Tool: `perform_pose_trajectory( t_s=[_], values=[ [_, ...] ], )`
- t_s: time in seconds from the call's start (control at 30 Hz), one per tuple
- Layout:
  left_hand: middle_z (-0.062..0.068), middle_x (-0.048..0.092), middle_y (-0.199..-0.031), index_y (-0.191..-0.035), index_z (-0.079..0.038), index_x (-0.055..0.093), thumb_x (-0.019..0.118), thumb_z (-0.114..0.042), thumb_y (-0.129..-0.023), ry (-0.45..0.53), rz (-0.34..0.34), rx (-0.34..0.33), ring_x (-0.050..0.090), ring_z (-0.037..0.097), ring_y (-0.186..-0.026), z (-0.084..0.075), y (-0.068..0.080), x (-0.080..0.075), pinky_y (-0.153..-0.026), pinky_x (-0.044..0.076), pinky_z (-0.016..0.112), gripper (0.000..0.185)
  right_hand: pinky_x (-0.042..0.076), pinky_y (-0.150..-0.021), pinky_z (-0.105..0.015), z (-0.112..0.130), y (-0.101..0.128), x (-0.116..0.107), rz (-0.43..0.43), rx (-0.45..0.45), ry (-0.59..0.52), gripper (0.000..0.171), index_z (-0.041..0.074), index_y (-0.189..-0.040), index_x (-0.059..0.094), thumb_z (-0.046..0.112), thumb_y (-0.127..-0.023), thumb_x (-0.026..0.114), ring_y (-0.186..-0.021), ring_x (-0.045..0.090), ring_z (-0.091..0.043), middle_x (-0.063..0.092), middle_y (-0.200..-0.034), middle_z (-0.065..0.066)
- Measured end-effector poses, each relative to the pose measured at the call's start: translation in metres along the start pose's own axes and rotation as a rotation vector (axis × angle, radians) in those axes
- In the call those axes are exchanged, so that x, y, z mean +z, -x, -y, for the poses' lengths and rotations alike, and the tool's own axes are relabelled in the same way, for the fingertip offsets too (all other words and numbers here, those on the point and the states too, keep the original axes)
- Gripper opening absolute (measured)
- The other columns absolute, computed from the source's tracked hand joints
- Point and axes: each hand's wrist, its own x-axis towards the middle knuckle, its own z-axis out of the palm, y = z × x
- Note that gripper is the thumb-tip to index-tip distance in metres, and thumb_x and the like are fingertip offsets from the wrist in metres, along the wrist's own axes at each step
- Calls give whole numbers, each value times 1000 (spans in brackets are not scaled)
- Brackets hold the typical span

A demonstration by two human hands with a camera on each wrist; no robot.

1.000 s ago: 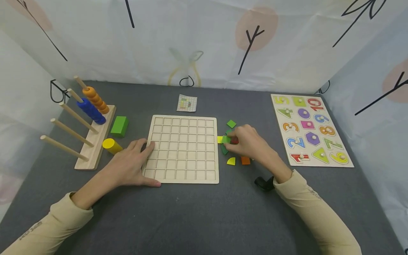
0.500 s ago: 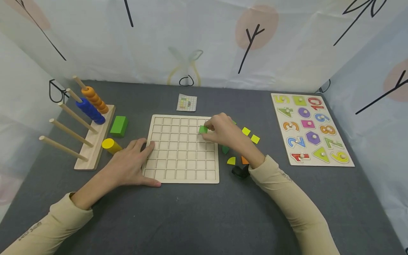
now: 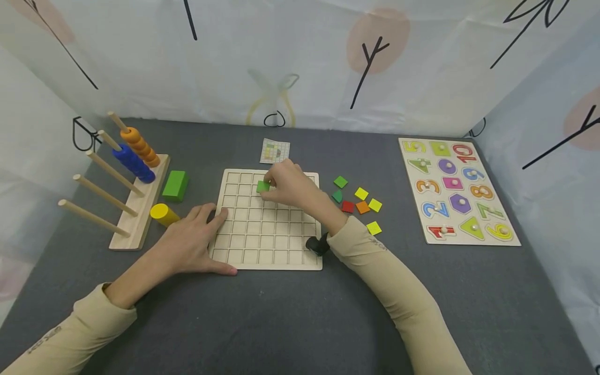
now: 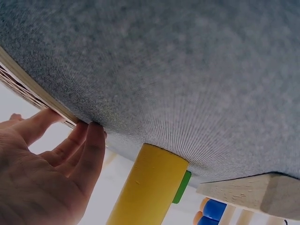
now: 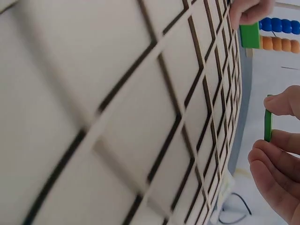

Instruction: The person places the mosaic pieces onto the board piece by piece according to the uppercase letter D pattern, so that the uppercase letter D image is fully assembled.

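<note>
The right hand has carried a small green square wooden tile leftward, pinching it over the pale wooden grid board's twelve o'clock rows; the left hand, flat, steadies its nine o'clock edge.

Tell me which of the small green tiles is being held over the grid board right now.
The light green square tile pinched by the right hand above the grid board. The other two green tiles lie loose on the grey mat right of the board.

A grey table carries grid board, number puzzle, abacus rack.
</note>
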Motion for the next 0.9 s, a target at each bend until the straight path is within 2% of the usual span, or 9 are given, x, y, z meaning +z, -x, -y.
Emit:
perform_pose_trajectory(
  t_s=[0.33,0.53,0.8,0.9],
  values=[
    [31,48,-145,-150,0,48,68,-92,-61,-4,-37,8,52,49,-130,0,0,5,-84,59,58,129,15,-53,-19,16,-29,22,16,28,33,50,18,-53,33,8,-85,70,-55,15,-7,18,-57,7],
    [31,50,-143,-149,0,49,67,-93,-60,-3,-43,-3,53,50,-128,-2,0,6,-85,58,59,130,20,-50,-17,20,-35,28,18,74,36,49,17,-54,33,5,-84,69,-52,16,-6,19,-56,7],
    [31,50,-142,-150,0,48,69,-91,-61,-5,-35,-24,52,51,-129,-5,-2,6,-86,57,60,129,19,-50,-18,20,-38,30,17,113,50,51,16,-56,31,7,-87,70,-53,15,-6,16,-59,6],
    [31,51,-141,-149,1,48,69,-92,-61,-5,-54,-15,53,50,-127,-5,-1,6,-85,58,59,129,20,-49,-18,20,-38,29,28,121,53,47,15,-56,37,7,-87,71,-51,17,-5,20,-56,7]
  ],
)
